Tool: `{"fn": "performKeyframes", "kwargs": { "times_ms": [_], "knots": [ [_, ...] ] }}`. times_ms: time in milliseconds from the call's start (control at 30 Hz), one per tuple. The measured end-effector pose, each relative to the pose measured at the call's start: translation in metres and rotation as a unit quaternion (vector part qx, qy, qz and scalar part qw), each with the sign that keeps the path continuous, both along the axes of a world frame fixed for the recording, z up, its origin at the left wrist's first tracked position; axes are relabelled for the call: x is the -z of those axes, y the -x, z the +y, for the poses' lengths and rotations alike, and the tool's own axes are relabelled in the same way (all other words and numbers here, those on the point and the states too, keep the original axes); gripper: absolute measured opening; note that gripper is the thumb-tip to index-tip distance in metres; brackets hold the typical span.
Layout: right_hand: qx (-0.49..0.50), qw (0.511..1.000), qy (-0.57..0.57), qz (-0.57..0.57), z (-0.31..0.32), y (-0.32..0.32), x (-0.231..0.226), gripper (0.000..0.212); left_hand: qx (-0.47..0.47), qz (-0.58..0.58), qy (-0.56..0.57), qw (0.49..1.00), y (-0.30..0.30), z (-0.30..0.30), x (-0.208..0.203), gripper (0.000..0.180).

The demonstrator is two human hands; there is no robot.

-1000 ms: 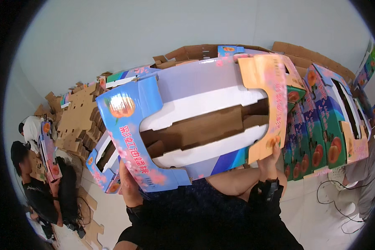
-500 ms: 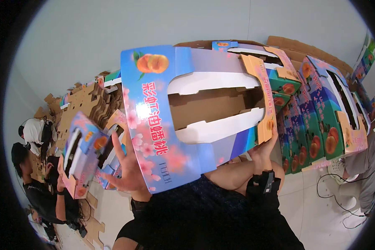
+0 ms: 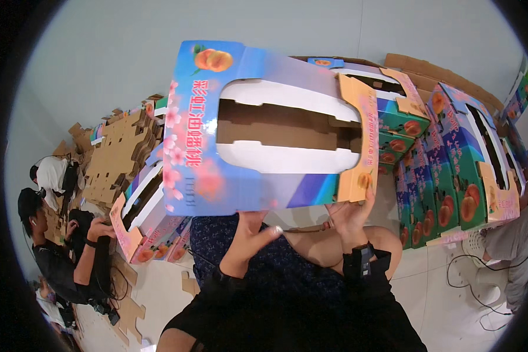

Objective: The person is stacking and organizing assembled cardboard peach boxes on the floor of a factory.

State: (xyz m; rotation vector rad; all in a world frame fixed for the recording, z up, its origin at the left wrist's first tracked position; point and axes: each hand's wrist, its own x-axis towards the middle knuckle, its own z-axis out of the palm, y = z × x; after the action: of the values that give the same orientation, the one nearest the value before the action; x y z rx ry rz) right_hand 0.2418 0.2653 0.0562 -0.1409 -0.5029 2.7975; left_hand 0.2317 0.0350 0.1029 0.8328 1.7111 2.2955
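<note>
printed box [image 3: 276, 158] at 12 o'clock; person's r hand [image 3: 349, 219] pinches its 5 o'clock corner, l hand [image 3: 246, 240] at its 6 o'clock edge, thumb spread wide, fingertips hidden. more boxes [image 3: 469, 170] nr 3 o'clock, flat cardboard [image 3: 117, 155] abt 9.

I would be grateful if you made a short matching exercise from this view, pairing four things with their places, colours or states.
Things
1. Left hand
2. Row of upright cartons
3. Right hand
4. Pile of cut cardboard

Descriptions
A. Plain brown, left of the held carton
B. At the orange end of the held carton
C. At the held carton's near edge, thumb spread out to the right
D. Right of the held carton, with green on their sides

Right pairs: 1-C, 2-D, 3-B, 4-A
</note>
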Motion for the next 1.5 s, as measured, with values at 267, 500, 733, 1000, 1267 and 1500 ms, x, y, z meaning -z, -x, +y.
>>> {"fn": "performKeyframes", "kwargs": {
  "times_ms": [267,500,733,1000,1267,1500],
  "knots": [
    [-0.086,0.992,-0.087,0.032,-0.003,0.000,0.002,0.075,-0.207,-0.166,-0.127,0.956,0.013,0.006,0.024,0.068],
    [-0.133,0.968,-0.194,0.083,-0.006,-0.007,0.005,0.073,-0.237,-0.179,-0.189,0.936,0.016,-0.016,0.012,0.061],
    [-0.245,0.922,-0.246,0.170,-0.008,-0.005,0.006,0.090,-0.262,-0.265,-0.261,0.890,0.038,-0.049,-0.020,0.070],
    [-0.282,0.891,-0.306,0.181,-0.001,-0.005,-0.013,0.095,-0.325,-0.258,-0.268,0.869,0.104,-0.069,-0.031,0.052],
    [-0.282,0.888,-0.247,0.268,0.007,-0.007,-0.004,0.085,-0.344,-0.211,-0.149,0.903,0.193,-0.044,-0.043,0.062],
    [-0.260,0.900,-0.222,0.269,0.007,-0.002,-0.002,0.086,-0.279,-0.203,-0.062,0.937,0.249,-0.017,-0.048,0.080]
  ]
}}
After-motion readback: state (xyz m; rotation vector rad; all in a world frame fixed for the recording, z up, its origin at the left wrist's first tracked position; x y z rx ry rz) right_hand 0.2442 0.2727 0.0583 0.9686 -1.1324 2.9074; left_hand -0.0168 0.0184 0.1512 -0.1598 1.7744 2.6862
